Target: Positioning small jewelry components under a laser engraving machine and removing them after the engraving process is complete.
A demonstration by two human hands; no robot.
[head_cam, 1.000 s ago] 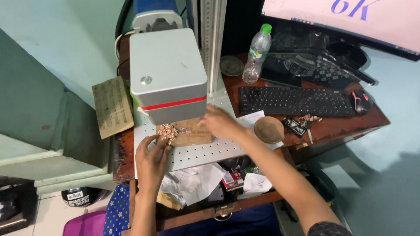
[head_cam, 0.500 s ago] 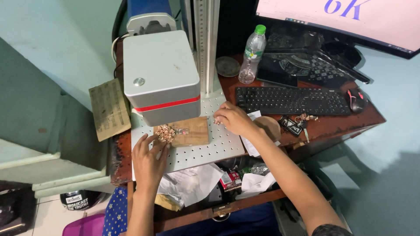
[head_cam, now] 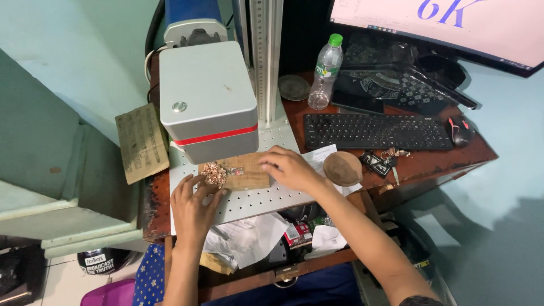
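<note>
Wood, pale and rough-sawn, forms the small block [head_cam: 245, 171] lying on the perforated metal plate [head_cam: 249, 198] directly under the grey box-shaped machine head [head_cam: 207, 99]; on the block's left end rests a cluster of rose-gold metal ornaments [head_cam: 214, 171]. The left hand [head_cam: 192, 207] lies flat on the plate, fingers spread, fingertips touching the block's near-left corner and holding nothing; the right hand [head_cam: 290, 168] rests open against the block's right end, fingers loosely curved, gripping nothing. The step in hand appears to be positioning the block beneath the head; the next move would likely call for small, even nudges from both sides so the ornaments stay put. Nearby: a black keyboard [head_cam: 377, 131], a clear plastic bottle [head_cam: 325, 73], a round brown wooden disc [head_cam: 342, 168].
</note>
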